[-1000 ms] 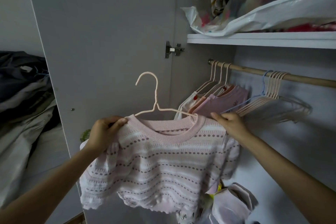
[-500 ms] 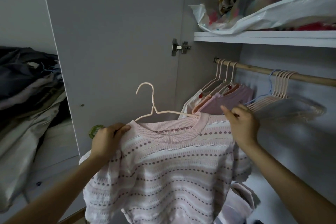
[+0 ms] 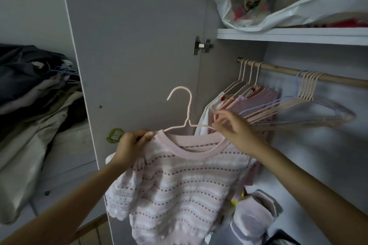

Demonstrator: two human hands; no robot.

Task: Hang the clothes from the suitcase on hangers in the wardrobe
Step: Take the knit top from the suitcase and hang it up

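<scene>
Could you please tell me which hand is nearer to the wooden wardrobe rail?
Right. The right hand is just below the wooden wardrobe rail; the left hand is farther left.

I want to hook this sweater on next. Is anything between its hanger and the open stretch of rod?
Nothing visible blocks it. The hanger with the sweater is held in front of the rod, whose bare stretch lies between the hung clothes and the empty hangers.

Up on the shelf [image 3: 288,35] you've got a white plastic bag [image 3: 298,12] stuffed with colourful fabric, hanging over the front edge. To your left, beyond the open door, you see a heap of dark and beige clothes [image 3: 33,109]. A round green sticker [image 3: 115,135] sits low on that door.
</scene>
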